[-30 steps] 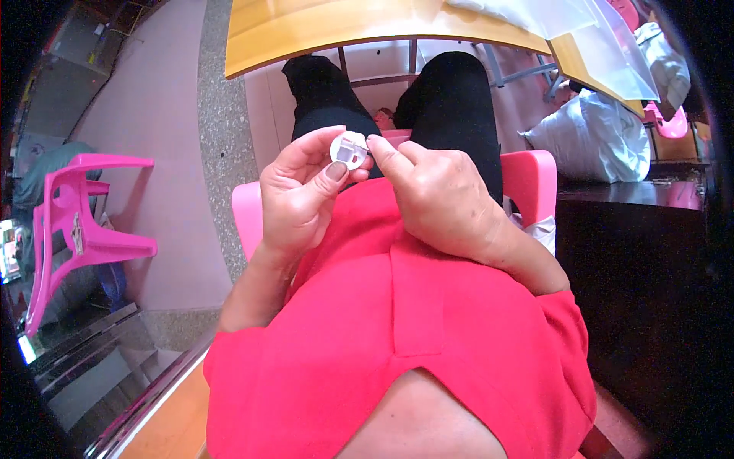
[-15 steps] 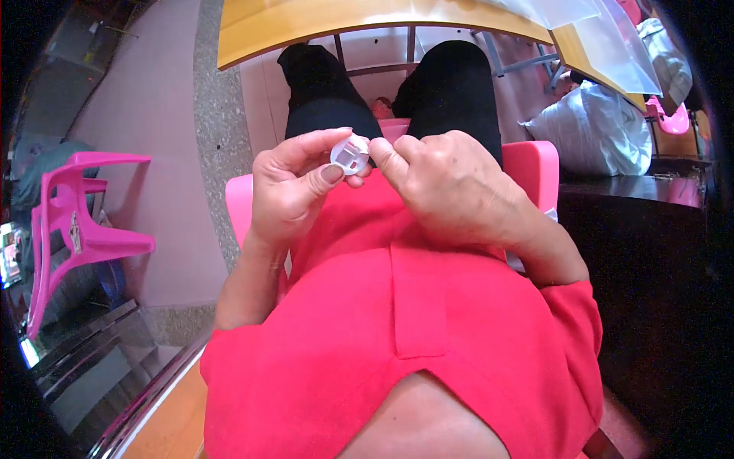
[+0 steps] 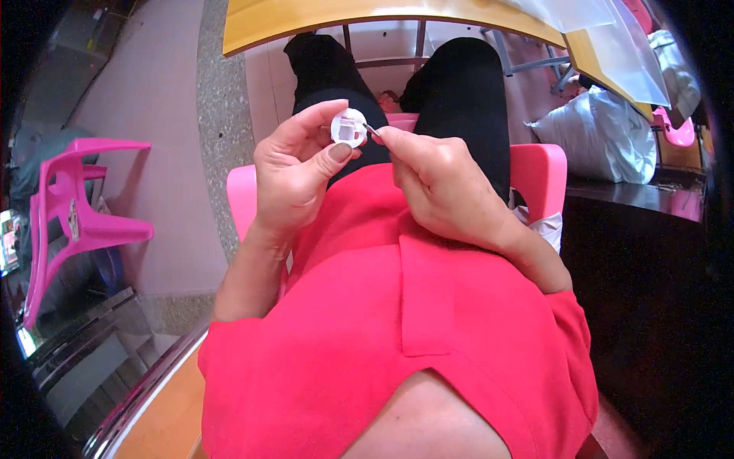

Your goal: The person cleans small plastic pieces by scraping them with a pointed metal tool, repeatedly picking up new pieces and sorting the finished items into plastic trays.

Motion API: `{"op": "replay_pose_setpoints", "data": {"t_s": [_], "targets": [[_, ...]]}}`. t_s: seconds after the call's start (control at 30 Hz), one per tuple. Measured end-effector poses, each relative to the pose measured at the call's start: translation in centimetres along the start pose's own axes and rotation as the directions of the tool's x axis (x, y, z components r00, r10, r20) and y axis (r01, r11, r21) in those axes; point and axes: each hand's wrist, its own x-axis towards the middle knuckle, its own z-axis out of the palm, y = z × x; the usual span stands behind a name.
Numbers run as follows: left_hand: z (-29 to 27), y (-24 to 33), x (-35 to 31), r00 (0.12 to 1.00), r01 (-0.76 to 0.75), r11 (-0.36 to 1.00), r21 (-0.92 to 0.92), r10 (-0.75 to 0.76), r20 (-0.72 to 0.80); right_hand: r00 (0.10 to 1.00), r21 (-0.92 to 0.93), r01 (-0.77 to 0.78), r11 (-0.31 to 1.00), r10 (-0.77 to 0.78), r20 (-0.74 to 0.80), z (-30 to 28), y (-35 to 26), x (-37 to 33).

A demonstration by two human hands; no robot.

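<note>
Above my lap, my left hand (image 3: 297,164) pinches a small round white plastic piece (image 3: 348,128) between thumb and fingers. Rectangular openings show in the face of the piece. My right hand (image 3: 443,180) is closed on a thin dark metal tool (image 3: 372,131), whose tip meets the right rim of the white piece. Most of the tool is hidden inside my fingers, so its exact kind cannot be made out.
A yellow-topped table (image 3: 397,21) stands ahead, with translucent plastic sheeting (image 3: 612,46) at its right. To the left is a pink plastic chair (image 3: 84,214). A white sack (image 3: 600,138) lies at the right. Pink armrests (image 3: 538,180) flank me.
The white piece has risen slightly and turned, showing its openings more squarely. My right hand has swung round and drawn a little back, and the metal tool now shows between the hands.
</note>
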Motion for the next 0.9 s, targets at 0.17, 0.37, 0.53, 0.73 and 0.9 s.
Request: {"op": "replay_pose_setpoints", "data": {"t_s": [0.17, 0.37, 0.53, 0.73, 0.9], "targets": [[0.2, -0.1, 0.0, 1.000, 0.010, 1.000, 0.025, -0.010, -0.030, 0.999, 0.036, -0.042, 0.998, 0.042, -0.003, 0.7, 0.2, 0.0], [0.3, -0.2, 0.1, 0.998, 0.004, 1.000, 0.012, -0.003, -0.056, 0.999, 0.056, -0.048, 0.997, 0.049, -0.016, 1.2, 0.5, 0.1], [0.5, 0.0, 0.0, 0.998, 0.008, 0.999, 0.032, -0.005, -0.065, 0.998, 0.082, -0.037, 0.996, 0.041, -0.047, 1.8, 0.7, 0.0], [0.7, -0.1, -0.1, 0.996, -0.012, 1.000, 0.015, 0.013, -0.084, 0.990, 0.195, -0.128, 0.972, 0.137, -0.031, 2.0, 0.8, 0.1], [0.6, -0.2, 0.0, 0.996, -0.022, 0.998, 0.056, 0.027, -0.086, 0.991, 0.174, -0.124, 0.977, 0.131, -0.032, 2.1, 0.7, 0.2]]}}
